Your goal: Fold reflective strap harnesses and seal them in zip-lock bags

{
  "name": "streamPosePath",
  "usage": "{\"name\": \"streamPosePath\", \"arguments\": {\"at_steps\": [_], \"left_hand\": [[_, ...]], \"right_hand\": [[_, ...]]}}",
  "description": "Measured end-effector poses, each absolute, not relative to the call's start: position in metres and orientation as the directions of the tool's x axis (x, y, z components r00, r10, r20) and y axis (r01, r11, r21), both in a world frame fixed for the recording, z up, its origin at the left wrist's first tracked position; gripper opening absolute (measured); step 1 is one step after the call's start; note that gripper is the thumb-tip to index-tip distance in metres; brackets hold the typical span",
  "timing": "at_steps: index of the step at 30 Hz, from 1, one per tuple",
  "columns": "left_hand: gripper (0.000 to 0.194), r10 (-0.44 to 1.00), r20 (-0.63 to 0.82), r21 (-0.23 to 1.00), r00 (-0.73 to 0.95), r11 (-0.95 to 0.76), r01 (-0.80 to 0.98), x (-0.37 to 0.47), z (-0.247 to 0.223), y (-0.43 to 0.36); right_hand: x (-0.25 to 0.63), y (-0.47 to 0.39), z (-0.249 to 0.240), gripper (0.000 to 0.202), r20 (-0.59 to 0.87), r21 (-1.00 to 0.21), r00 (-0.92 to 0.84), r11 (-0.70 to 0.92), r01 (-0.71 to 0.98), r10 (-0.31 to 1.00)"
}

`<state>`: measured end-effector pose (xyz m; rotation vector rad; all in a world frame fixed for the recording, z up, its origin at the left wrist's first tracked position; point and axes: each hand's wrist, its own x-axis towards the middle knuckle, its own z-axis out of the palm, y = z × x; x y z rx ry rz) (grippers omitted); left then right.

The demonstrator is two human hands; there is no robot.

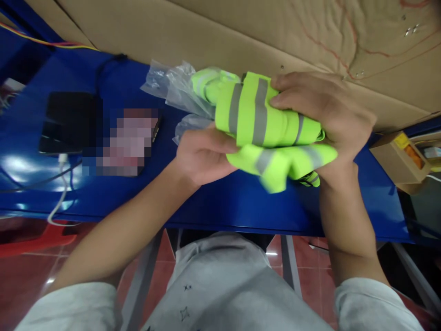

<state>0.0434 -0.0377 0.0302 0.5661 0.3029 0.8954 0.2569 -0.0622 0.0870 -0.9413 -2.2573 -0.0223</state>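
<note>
A neon-yellow reflective vest (277,122) with grey stripes is bunched into a roll above the blue table, and both hands grip it. My left hand (205,154) closes on its lower left side, the thumb lying along the cloth. From the right, my right hand (325,108) wraps over the roll with its fingers on top. A loose flap of the vest hangs toward me, blurred at its tip. Behind the roll, at its upper left, more neon cloth (206,85) lies against clear plastic bags (179,85).
Left on the blue table (165,202) lie a black device (67,122) with a white cable (64,193) and a blurred-out flat object (129,142). A cardboard-covered panel (206,37) rises behind. An open cardboard box (399,158) sits at the right.
</note>
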Motion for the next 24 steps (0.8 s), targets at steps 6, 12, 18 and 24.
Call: {"name": "streamPosePath", "arguments": {"at_steps": [6, 12, 18, 24], "left_hand": [[0.023, 0.852, 0.106, 0.614, 0.512, 0.349, -0.708, 0.055, 0.024, -0.026], [0.050, 0.865, 0.068, 0.750, 0.496, 0.284, -0.598, 0.053, 0.012, -0.017], [0.072, 0.862, 0.086, 0.781, 0.499, 0.253, -0.572, 0.058, 0.015, -0.030], [0.050, 0.864, -0.021, 0.672, 0.504, 0.385, -0.632, 0.068, 0.008, -0.028]], "right_hand": [[0.262, -0.050, 0.082, 0.045, 0.432, -0.158, -0.643, 0.755, 0.636, 0.632], [0.292, -0.038, 0.092, 0.060, 0.204, -0.727, -0.646, 0.556, 0.403, 0.736], [0.276, -0.028, 0.072, 0.071, 0.215, -0.627, -0.589, 0.573, 0.528, 0.779], [0.255, -0.035, 0.070, 0.058, 0.316, -0.617, -0.405, 0.510, 0.599, 0.858]]}}
